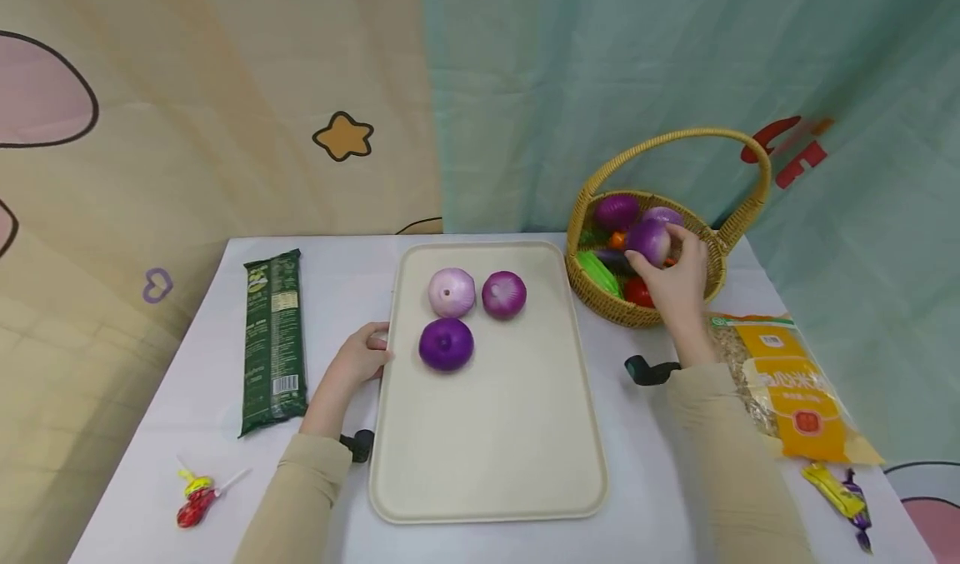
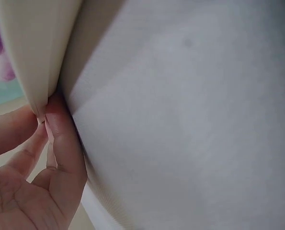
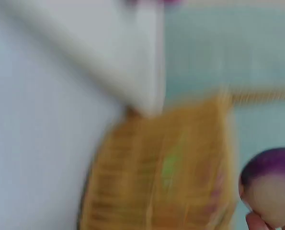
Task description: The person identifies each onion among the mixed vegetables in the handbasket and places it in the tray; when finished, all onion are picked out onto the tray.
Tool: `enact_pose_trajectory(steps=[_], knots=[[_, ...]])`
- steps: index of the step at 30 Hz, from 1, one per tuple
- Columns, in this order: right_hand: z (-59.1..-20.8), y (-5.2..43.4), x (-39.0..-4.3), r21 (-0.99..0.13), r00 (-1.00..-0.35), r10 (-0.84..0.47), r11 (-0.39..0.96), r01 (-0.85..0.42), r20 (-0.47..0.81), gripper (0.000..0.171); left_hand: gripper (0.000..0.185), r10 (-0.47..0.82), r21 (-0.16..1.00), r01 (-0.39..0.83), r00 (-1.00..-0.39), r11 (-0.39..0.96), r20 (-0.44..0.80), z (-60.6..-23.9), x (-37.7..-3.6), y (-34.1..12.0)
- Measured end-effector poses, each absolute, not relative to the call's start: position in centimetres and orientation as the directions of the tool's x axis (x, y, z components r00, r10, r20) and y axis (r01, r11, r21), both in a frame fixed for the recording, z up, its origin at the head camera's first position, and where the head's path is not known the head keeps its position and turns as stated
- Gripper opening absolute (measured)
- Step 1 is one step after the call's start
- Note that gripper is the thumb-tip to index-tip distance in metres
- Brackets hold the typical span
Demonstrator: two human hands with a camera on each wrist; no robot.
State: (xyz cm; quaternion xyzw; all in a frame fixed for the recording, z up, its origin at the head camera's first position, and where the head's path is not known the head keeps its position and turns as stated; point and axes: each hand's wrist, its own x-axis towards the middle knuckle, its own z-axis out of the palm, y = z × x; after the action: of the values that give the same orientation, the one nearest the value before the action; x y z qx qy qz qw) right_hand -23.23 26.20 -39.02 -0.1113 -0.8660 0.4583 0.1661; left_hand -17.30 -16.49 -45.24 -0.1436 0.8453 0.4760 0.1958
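Observation:
A cream tray [image 1: 487, 456] lies in the middle of the white table and carries three onions: a pale pink one [image 1: 452, 291], a magenta one [image 1: 503, 294] and a dark purple one [image 1: 446, 344]. My left hand [image 1: 365, 353] pinches the tray's left rim [image 2: 34, 91] between thumb and fingers. Over the wicker basket [image 1: 600, 297] at the right, my right hand [image 1: 670, 268] grips a purple onion [image 1: 648, 240]; the same purple onion [image 3: 269, 189] shows blurred in the right wrist view. More onions [image 1: 617, 212] and other vegetables lie in the basket.
A green packet [image 1: 273, 339] lies left of the tray, with a lollipop [image 1: 197, 497] at the front left. An orange cereal bag [image 1: 787, 381] and wrapped sweets [image 1: 840, 493] sit at the right. A patterned curtain hangs behind the table.

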Motion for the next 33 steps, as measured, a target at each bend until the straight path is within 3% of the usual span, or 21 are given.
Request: enact_pose_trajectory(steps=[5, 9, 13, 19, 33], knots=[[-39.3, 21.3, -20.3, -0.899, -0.983, 0.141, 0.436, -0.044, 0.116, 0.068, 0.055, -0.057, 0.743, -0.422, -0.885, 0.520, -0.462, -45.3, -17.3, -16.8], [-40.6, 17.8, -19.0, -0.938, -0.999, -0.035, 0.346, 0.022, -0.036, 0.067, 0.056, -0.047, 0.749, -0.417, -0.886, 0.515, -0.461, -45.3, -17.4, -17.0], [-42.7, 15.5, -18.6, -0.933, -0.976, -0.151, 0.345, 0.099, -0.160, 0.067, 0.056, -0.047, 0.752, -0.422, -0.884, 0.506, -0.465, -45.2, -17.5, -17.0], [-44.4, 14.4, -18.4, -0.913, -0.951, -0.162, 0.361, 0.191, -0.263, 0.065, 0.057, -0.036, 0.754, -0.422, -0.882, 0.504, -0.469, -45.0, -17.7, -16.7], [-45.5, 14.5, -18.5, -0.907, -0.928, -0.204, 0.355, 0.226, -0.311, 0.062, 0.056, -0.043, 0.752, -0.431, -0.878, 0.499, -0.476, -45.3, -17.6, -16.7]])
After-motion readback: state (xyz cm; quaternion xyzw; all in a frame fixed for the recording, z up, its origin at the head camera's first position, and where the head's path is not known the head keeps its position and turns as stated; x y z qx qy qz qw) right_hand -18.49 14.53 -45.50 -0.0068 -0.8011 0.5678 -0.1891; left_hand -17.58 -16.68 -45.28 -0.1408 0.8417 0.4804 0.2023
